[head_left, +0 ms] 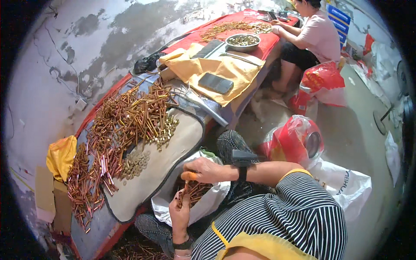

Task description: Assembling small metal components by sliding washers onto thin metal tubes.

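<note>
Over a white sack (pixel 216 201) between my knees, my two hands come close together. My left hand (pixel 180 214) is closed in a pinch, with thin copper-brown sticks showing at its fingertips. My right hand (pixel 208 170), with an orange cover on a finger, is closed just above and meets the left fingertips. What it pinches is too small to make out. More copper-brown sticks (pixel 199 192) lie inside the sack. On the table beside me spreads a large heap of such sticks (pixel 130 112), with small brass-coloured round pieces (pixel 135 164) at its edge.
A pale mat (pixel 151 186) covers the near table edge. Farther along are a yellow bag (pixel 208 69), a phone (pixel 216 83), a silver tube (pixel 206 106) and a metal bowl (pixel 242 42). A co-worker (pixel 318 34) sits at the far end. Red-and-white bags (pixel 294 138) stand on the right.
</note>
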Motion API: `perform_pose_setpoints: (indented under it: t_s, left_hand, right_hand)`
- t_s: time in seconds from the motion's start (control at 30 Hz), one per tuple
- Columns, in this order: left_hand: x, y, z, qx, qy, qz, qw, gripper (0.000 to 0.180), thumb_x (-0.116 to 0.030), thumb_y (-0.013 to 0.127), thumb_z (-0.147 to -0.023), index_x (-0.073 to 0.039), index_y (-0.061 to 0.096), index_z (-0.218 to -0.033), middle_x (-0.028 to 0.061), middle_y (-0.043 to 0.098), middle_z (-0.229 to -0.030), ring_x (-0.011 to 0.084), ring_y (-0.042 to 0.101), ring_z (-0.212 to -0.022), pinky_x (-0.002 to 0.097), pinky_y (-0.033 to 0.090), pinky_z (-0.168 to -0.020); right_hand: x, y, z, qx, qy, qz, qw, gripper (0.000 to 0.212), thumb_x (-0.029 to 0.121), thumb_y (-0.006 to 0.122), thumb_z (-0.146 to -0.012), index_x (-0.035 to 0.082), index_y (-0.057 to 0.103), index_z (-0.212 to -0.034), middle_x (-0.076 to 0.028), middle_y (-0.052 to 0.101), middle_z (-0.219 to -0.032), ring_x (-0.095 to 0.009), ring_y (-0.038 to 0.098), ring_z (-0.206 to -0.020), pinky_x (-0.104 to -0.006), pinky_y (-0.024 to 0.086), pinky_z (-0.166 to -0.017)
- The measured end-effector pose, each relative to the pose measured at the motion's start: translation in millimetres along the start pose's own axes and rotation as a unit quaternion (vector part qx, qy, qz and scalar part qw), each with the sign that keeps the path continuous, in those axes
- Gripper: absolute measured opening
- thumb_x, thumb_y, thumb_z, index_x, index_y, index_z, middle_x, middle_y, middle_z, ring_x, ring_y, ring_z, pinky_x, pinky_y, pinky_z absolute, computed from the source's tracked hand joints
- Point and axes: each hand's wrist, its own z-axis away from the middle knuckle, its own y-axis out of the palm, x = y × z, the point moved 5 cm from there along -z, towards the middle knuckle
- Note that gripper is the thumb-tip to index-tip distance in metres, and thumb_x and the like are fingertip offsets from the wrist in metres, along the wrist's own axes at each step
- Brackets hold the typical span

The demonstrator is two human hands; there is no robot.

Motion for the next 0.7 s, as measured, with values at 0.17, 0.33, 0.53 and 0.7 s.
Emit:
perform_pose_setpoints:
  t_s: [0.17,0.33,0.53,0.7]
  left_hand:
    - [16.8,-3.0,-7.5,0.012,0.004,0.013,1.000,0.026,-0.019,0.054,-0.094,0.001,0.060,-0.109,-0.0030,0.057,-0.077,0.0043,0.047,-0.065,0.0203,0.038,-0.056]
    - [2.8,6.2,-6.7,0.000,0.056,-0.007,0.998,0.027,-0.020,0.053,-0.095,0.001,0.060,-0.110,0.0021,0.063,-0.086,0.0086,0.054,-0.076,0.0246,0.045,-0.068]
    - [16.7,1.1,-7.5,0.013,0.052,-0.028,0.998,0.025,-0.018,0.053,-0.094,0.003,0.060,-0.107,0.0037,0.064,-0.091,0.0105,0.056,-0.084,0.0256,0.045,-0.076]
    - [19.4,-1.7,-7.0,0.017,0.004,0.028,0.999,0.022,-0.013,0.053,-0.093,0.003,0.060,-0.107,0.0015,0.062,-0.090,0.0088,0.054,-0.082,0.0241,0.045,-0.075]
  right_hand:
    - [4.7,0.6,1.9,0.019,-0.088,-0.088,0.992,0.025,0.026,0.060,-0.088,0.001,0.061,-0.092,-0.013,0.063,-0.080,-0.024,0.060,-0.071,-0.0353,0.046,-0.063]
    - [-12.7,0.1,3.3,0.044,0.052,-0.064,0.996,0.024,0.024,0.062,-0.086,0.000,0.060,-0.092,-0.012,0.061,-0.079,-0.021,0.058,-0.072,-0.0325,0.047,-0.064]
    - [1.0,2.8,2.8,0.019,-0.016,-0.074,0.997,0.032,0.031,0.059,-0.085,-0.001,0.057,-0.083,-0.016,0.060,-0.075,-0.027,0.058,-0.066,-0.0389,0.045,-0.060]
    - [3.8,-0.8,2.0,-0.005,-0.020,-0.070,0.997,0.027,0.026,0.059,-0.086,0.000,0.059,-0.091,-0.017,0.061,-0.085,-0.026,0.060,-0.075,-0.0354,0.048,-0.069]
